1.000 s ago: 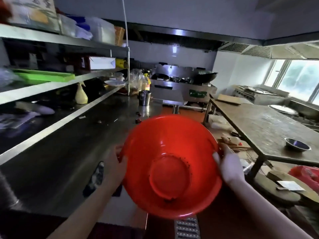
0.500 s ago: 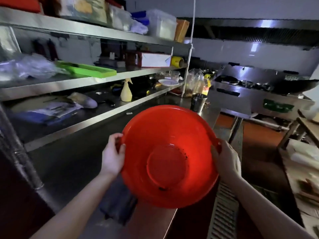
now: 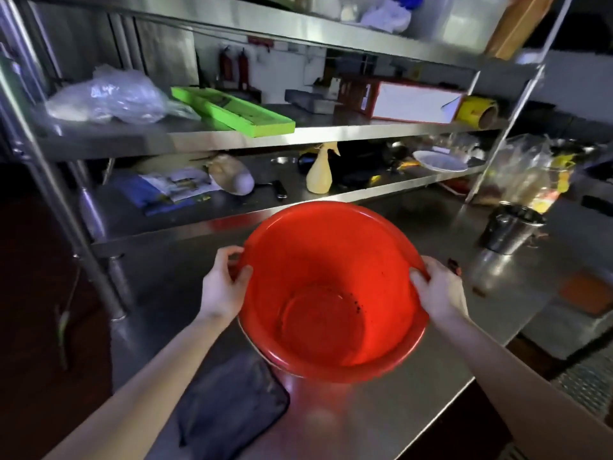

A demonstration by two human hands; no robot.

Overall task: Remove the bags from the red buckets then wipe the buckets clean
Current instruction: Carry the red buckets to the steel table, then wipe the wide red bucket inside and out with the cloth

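Red bucket [image 3: 331, 293] with dark specks inside, a dark, possibly navy cloth [image 3: 229, 406], lime-green tray [image 3: 232, 111].

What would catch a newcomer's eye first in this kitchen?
The bright red bucket in the middle, left hand and right hand holding its rim on opposite sides at the steel counter. It holds no bag, only dark specks near the bottom. Behind, a lime-green tray lies on a shelf; a dark cloth lies near the left forearm.

Dim kitchen: steel counter [image 3: 381, 423] beneath cluttered steel shelves [image 3: 331, 132].
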